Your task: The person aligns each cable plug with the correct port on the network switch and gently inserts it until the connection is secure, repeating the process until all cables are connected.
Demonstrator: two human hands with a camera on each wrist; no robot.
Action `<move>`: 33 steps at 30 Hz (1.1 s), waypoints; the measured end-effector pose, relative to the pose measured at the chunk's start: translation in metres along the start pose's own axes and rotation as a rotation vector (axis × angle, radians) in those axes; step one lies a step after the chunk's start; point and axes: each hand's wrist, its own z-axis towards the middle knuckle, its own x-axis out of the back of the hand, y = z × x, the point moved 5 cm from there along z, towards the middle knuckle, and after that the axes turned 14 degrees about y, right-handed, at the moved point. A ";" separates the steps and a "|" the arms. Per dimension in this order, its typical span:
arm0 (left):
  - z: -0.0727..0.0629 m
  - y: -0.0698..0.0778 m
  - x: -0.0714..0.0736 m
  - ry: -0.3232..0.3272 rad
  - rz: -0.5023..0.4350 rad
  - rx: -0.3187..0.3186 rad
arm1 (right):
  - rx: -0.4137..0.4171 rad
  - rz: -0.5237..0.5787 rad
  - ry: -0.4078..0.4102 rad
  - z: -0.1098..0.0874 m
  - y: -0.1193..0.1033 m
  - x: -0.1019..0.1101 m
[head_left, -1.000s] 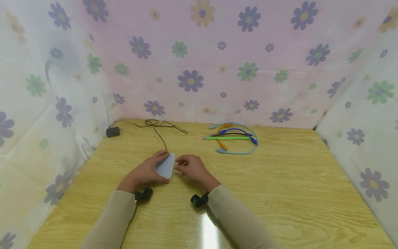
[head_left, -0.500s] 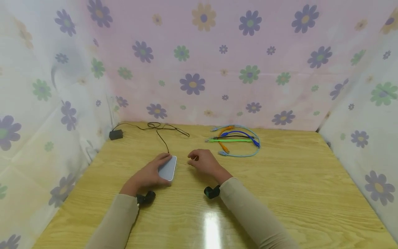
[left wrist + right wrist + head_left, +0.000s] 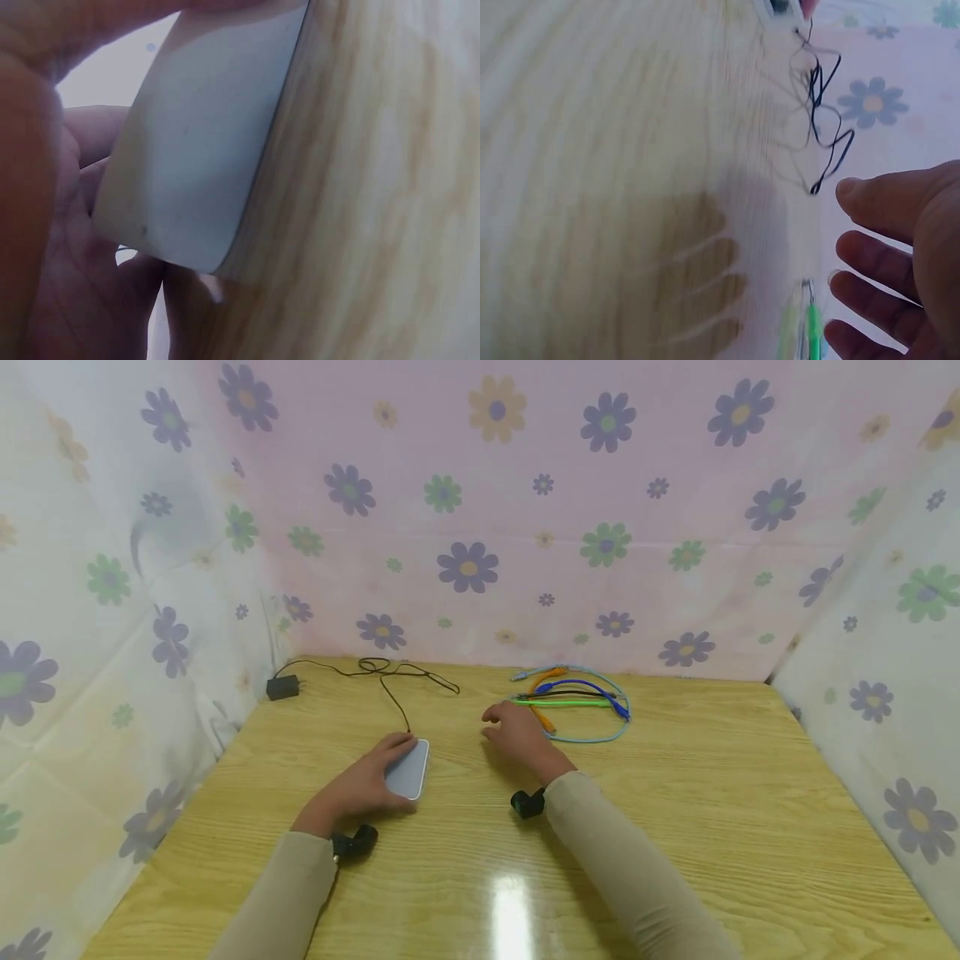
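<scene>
A small flat box, pale grey on top with a white rim (image 3: 408,769), lies on the table left of centre. The left hand (image 3: 367,787) holds it, thumb at the near side and fingers at the far side; the left wrist view shows its smooth broad face (image 3: 199,142) up close. From its far end runs a thin black cord (image 3: 393,697). The right hand (image 3: 519,733) hovers over the table with nothing in it, fingers loosely bent and apart. Just beyond it lie several short cables: light blue (image 3: 592,741), orange (image 3: 545,722), dark blue (image 3: 573,681), black and green (image 3: 570,703).
The cord loops along the back of the wooden table (image 3: 712,827) to a black power adapter (image 3: 282,687) at the far left. Flowered cloth (image 3: 495,510) hangs behind and at both sides. A black wrist camera (image 3: 527,803) sits below the right hand.
The right hand has moved away from the box, to the right and further back, and now reaches the near-left edge of the cables. The left hand keeps its hold on the box.
</scene>
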 end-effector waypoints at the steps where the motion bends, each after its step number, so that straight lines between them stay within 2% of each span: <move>1: 0.000 0.000 0.000 0.002 0.001 -0.002 | -0.008 -0.010 -0.001 0.002 0.002 0.000; 7: -0.002 0.001 0.000 0.011 0.015 -0.016 | -0.039 -0.082 0.025 0.008 0.012 0.005; 13: -0.002 0.001 0.000 0.012 0.019 -0.011 | -0.045 -0.088 0.043 0.015 0.021 0.010; 21: -0.001 0.002 0.001 0.008 0.026 -0.012 | -0.055 -0.088 0.033 0.023 0.028 0.014; 33: -0.002 0.001 0.001 0.003 0.020 0.003 | -0.064 -0.192 0.003 0.035 0.040 0.009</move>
